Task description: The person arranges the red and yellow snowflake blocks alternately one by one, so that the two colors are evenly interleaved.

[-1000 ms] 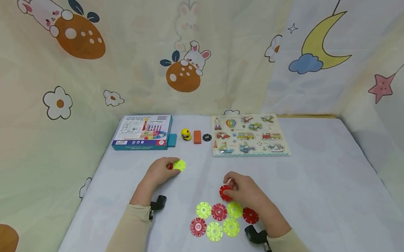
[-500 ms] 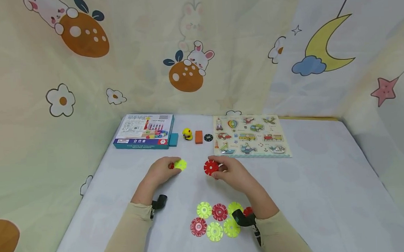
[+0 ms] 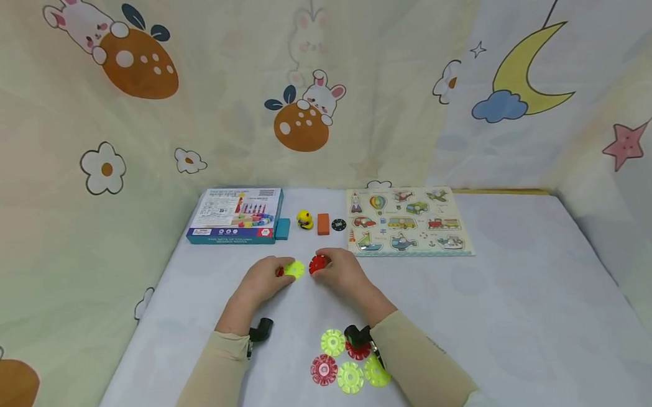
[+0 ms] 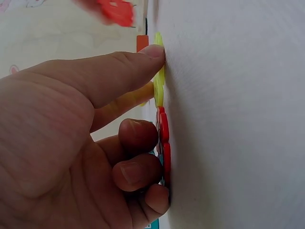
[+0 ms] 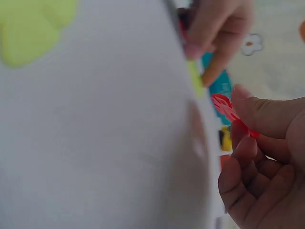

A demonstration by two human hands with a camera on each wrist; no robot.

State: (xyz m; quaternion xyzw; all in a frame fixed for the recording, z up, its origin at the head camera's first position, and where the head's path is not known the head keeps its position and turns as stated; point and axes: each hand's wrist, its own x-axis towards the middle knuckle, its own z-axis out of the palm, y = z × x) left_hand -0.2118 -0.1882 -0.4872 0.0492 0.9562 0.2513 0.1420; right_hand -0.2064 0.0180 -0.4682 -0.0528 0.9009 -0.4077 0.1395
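Observation:
My left hand pinches a yellow-green notched plastic disc flat on the table, thumb and a finger on its edges. A red piece adjoins that disc, end to end, beneath the curled fingers in the left wrist view; how they join is unclear. My right hand pinches a red notched disc between thumb and index finger. This disc is tilted and raised off the table, just right of the yellow-green one, with a gap between them. Its far edge is covered by my fingers.
Several loose discs lie nearer me, including a yellow-green disc and a red disc; my right forearm hides part of them. Behind my hands are a boxed set, a teal block, a yellow toy, an orange block, a black chip and a picture puzzle board.
My right hand has lifted the red disc from beside the loose discs and carried it forward and left, close to the yellow-green disc. My left hand stays almost in place.

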